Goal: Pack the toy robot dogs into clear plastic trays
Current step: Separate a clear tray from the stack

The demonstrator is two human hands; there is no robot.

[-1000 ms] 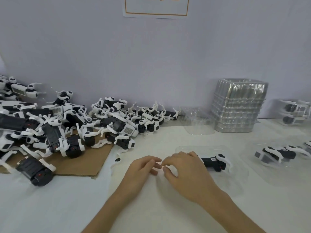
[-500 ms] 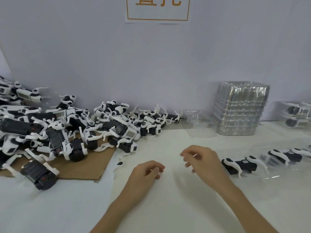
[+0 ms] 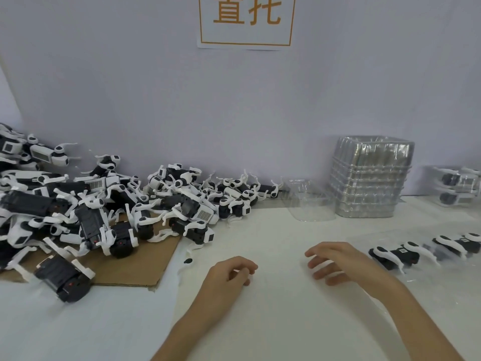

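Observation:
A big heap of black-and-white toy robot dogs covers the left of the table, partly on a sheet of cardboard. At the right, one dog lies in a clear plastic tray, and a second trayed dog lies just behind it. My left hand rests on the white table with its fingers loosely curled and holds nothing. My right hand hovers left of the nearer trayed dog with its fingers spread, touching nothing.
A tall stack of empty clear trays stands at the back right, with a single empty tray to its left. Packed trays are stacked at the far right edge. A loose white part lies by the cardboard.
My right hand slid the trayed dog from the middle to the right, let go of it and spread its fingers. My left hand has barely moved.

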